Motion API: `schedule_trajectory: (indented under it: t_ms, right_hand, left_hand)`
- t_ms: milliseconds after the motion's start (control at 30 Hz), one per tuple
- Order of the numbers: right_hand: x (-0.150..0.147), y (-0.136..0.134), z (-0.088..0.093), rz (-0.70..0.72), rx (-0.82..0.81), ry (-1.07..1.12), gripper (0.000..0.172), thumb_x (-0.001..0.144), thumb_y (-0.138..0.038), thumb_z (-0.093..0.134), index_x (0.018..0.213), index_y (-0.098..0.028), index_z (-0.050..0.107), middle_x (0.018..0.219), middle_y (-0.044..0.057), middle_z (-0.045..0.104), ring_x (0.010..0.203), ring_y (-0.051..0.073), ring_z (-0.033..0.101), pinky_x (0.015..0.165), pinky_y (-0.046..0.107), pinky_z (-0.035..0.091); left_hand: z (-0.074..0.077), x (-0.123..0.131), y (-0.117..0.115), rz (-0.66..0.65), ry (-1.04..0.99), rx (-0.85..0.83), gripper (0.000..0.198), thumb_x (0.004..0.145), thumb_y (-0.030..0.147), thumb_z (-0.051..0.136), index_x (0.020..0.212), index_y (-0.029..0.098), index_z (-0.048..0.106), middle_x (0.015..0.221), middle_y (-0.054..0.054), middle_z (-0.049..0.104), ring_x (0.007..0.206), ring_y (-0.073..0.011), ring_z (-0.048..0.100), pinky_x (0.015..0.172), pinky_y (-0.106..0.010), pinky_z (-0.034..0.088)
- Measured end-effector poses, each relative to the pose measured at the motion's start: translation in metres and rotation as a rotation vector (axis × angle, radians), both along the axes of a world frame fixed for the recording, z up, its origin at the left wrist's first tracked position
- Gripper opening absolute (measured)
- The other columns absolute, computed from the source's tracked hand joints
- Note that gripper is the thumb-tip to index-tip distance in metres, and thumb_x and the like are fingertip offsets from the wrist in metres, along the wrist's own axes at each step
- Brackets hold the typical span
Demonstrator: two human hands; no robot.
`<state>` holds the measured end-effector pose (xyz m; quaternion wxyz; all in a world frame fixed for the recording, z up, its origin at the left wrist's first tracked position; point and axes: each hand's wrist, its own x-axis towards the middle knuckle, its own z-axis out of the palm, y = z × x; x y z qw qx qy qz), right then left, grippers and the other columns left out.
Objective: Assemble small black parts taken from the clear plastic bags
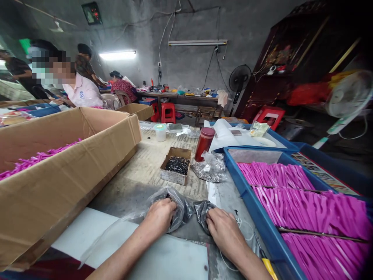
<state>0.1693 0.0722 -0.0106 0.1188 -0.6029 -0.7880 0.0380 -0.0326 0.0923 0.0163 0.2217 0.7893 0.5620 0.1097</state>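
My left hand (pixel 162 213) reaches into the mouth of a clear plastic bag (pixel 181 210), its fingers curled and the tips hidden inside. My right hand (pixel 222 225) is at a smaller dark grey plastic bag (pixel 201 212), fingers bent into its opening. What either hand pinches is hidden. Beyond them stands a small open cardboard box (pixel 174 177) of black, pin-like small parts (pixel 177 165). A clear bag of small metal-looking pieces (pixel 210 169) lies to its right, beside a red cylindrical container (pixel 204 143).
A large cardboard box (pixel 72 155) with pink plastic pieces (pixel 37 157) stands left. On the right, a blue tray (pixel 247 194) holds rows of pink pieces (pixel 314 210). A white lidded tub (pixel 160 133) stands farther back. A yellow-handled tool (pixel 268 266) lies near my right forearm. Several people sit or stand behind.
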Motion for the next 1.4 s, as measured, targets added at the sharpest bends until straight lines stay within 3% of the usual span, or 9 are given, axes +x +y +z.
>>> schedule_trajectory:
  t_ms: [233, 367, 500, 667, 1000, 1133, 1400]
  right_hand:
    - [0.002, -0.003, 0.001, 0.006, 0.016, 0.066, 0.017, 0.074, -0.013, 0.04, 0.063, -0.018, 0.051, 0.067, 0.003, 0.06, 0.067, 0.017, 0.054, 0.059, 0.027, 0.03]
    - [0.002, -0.004, 0.0, 0.013, 0.053, 0.094, 0.017, 0.073, -0.012, 0.039, 0.062, -0.018, 0.051, 0.065, 0.003, 0.059, 0.065, 0.017, 0.053, 0.059, 0.027, 0.03]
    - [0.003, -0.006, 0.001, 0.013, 0.056, 0.105, 0.017, 0.074, -0.013, 0.038, 0.062, -0.019, 0.05, 0.065, 0.003, 0.059, 0.064, 0.017, 0.053, 0.058, 0.027, 0.03]
    - [0.003, -0.009, 0.0, 0.016, 0.115, 0.138, 0.017, 0.074, -0.014, 0.038, 0.061, -0.019, 0.048, 0.062, 0.002, 0.057, 0.06, 0.016, 0.052, 0.056, 0.026, 0.03]
    - [0.002, -0.013, 0.003, -0.006, 0.103, 0.249, 0.016, 0.074, -0.016, 0.038, 0.06, -0.02, 0.046, 0.058, 0.0, 0.053, 0.057, 0.016, 0.05, 0.056, 0.027, 0.033]
    - [0.003, -0.016, 0.004, -0.004, 0.109, 0.299, 0.018, 0.075, -0.018, 0.037, 0.059, -0.02, 0.044, 0.056, 0.0, 0.051, 0.057, 0.016, 0.05, 0.054, 0.027, 0.034]
    - [-0.003, -0.026, 0.015, -0.043, 0.016, 0.537, 0.018, 0.077, -0.022, 0.037, 0.059, -0.021, 0.042, 0.056, -0.002, 0.048, 0.057, 0.015, 0.049, 0.053, 0.024, 0.036]
  left_hand:
    - [0.0, -0.009, -0.005, 0.005, -0.009, 0.106, 0.025, 0.077, 0.014, 0.036, 0.07, 0.018, 0.059, 0.068, -0.003, 0.057, 0.064, -0.0154, 0.053, 0.059, -0.022, 0.038]
    - [0.005, -0.011, -0.008, 0.039, -0.128, 0.131, 0.023, 0.077, 0.016, 0.037, 0.074, 0.018, 0.059, 0.068, -0.002, 0.06, 0.065, -0.0143, 0.054, 0.06, -0.021, 0.038]
    - [0.007, -0.01, -0.012, 0.127, -0.265, 0.069, 0.021, 0.075, 0.018, 0.039, 0.068, 0.018, 0.059, 0.057, 0.002, 0.056, 0.054, -0.012, 0.051, 0.052, -0.019, 0.037]
    - [0.0, -0.012, -0.013, 0.22, -0.419, 0.024, 0.016, 0.07, 0.02, 0.045, 0.066, 0.016, 0.06, 0.052, 0.004, 0.054, 0.05, -0.0109, 0.05, 0.05, -0.018, 0.037]
    - [-0.007, -0.013, -0.015, 0.286, -0.629, -0.048, 0.026, 0.066, 0.018, 0.049, 0.088, 0.013, 0.064, 0.073, -0.004, 0.066, 0.067, -0.0163, 0.059, 0.057, -0.022, 0.047]
    - [-0.009, -0.013, -0.017, 0.312, -0.694, -0.079, 0.029, 0.067, 0.022, 0.051, 0.091, 0.014, 0.064, 0.073, -0.004, 0.066, 0.063, -0.0155, 0.058, 0.054, -0.023, 0.048]
    - [0.011, 0.0, -0.029, 0.379, -0.926, -0.272, 0.027, 0.06, 0.024, 0.057, 0.083, 0.013, 0.065, 0.065, -0.002, 0.064, 0.051, -0.0121, 0.055, 0.044, -0.02, 0.043]
